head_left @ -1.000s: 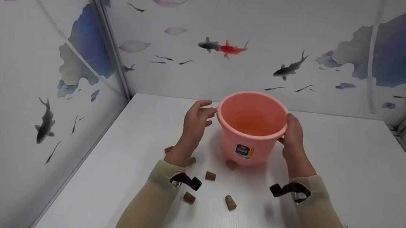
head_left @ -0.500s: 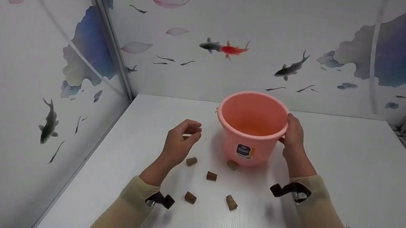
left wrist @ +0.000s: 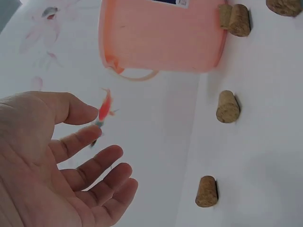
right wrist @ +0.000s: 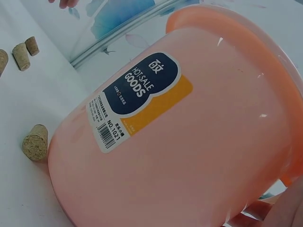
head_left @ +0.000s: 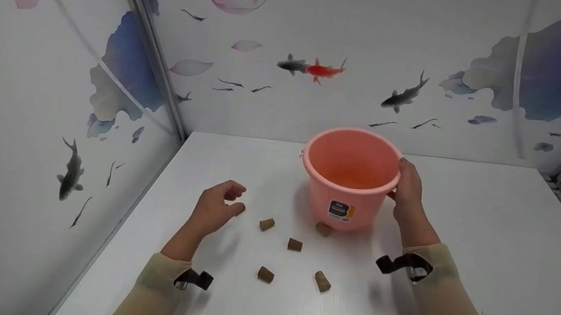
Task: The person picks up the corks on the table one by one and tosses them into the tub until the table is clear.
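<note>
A pink bucket (head_left: 342,203) with a dark label (right wrist: 142,85) is at the table's far side. My right hand (head_left: 409,191) grips the bucket's right rim, its fingers partly hidden behind the wall. Left of the bucket, my left hand (head_left: 215,205) hovers with relaxed, slightly bent fingers; the left wrist view shows its palm holding nothing. One cork peeks out beside the left thumb in the head view. Nearby lie a cork (head_left: 267,224), a middle cork (head_left: 294,244) and a cork (head_left: 324,229) at the bucket's base. Closer to me are two more, a cork (head_left: 265,274) and a slanted cork (head_left: 322,281).
The white table (head_left: 483,221) meets a back wall (head_left: 352,32) printed with fish and petals. A similar side wall (head_left: 26,105) runs along the left, with a metal corner post (head_left: 148,39) between them.
My left hand has come away from the bucket's left rim and moved left and toward me, over the table beside the corks. My right hand has stayed on the bucket.
</note>
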Tool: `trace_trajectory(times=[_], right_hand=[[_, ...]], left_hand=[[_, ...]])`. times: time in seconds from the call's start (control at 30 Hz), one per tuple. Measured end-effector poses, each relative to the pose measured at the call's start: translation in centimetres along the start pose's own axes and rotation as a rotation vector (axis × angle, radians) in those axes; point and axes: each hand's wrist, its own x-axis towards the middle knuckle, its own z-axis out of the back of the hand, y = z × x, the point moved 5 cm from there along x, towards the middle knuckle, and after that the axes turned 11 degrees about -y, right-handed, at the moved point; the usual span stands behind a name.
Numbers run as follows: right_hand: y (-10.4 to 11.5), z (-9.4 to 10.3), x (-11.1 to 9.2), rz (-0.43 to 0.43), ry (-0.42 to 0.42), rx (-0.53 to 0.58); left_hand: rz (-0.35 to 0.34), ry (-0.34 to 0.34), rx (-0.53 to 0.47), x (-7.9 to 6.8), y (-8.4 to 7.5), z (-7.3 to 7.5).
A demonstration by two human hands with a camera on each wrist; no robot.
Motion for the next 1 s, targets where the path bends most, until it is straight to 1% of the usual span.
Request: trace_trajectory(times=[0.13,0.23,0.33,0.43,0.53,0.7,0.8,0.9,1.0], right_hand=[[0.0,0.1,0.1,0.014,0.007,-0.003],[0.0,0.2,0.1,0.025,0.009,-0.003],[-0.1,0.2,0.1,0.033,0.011,0.0],[0.0,0.1,0.1,0.044,0.01,0.008],[0.0,0.1,0.0,0.047,0.007,0.011],[0.0,0.1,0.0,0.04,0.003,0.007],[0.0,0.1,-0.1,0.028,-0.002,0.01],[0.1,0.1,-0.2,0.018,-0.009,0.003],[0.1,0.0,-0.3,0.023,-0.008,-0.011]], left_hand=[[-0.003,0.083,0.067,0.0,1.6,-1.0],[0.005,0.129,0.111,0.1,2.5,-1.8],[0.005,0.159,0.157,0.3,3.1,-2.4],[0.014,0.172,0.199,0.6,3.6,-2.9],[0.022,0.17,0.225,1.0,3.8,-3.3],[0.019,0.16,0.243,1.8,3.7,-3.7],[0.014,0.133,0.26,2.2,3.6,-3.7],[0.012,0.092,0.269,2.8,3.5,-3.6],[0.028,0.083,0.27,3.3,3.9,-3.8]])
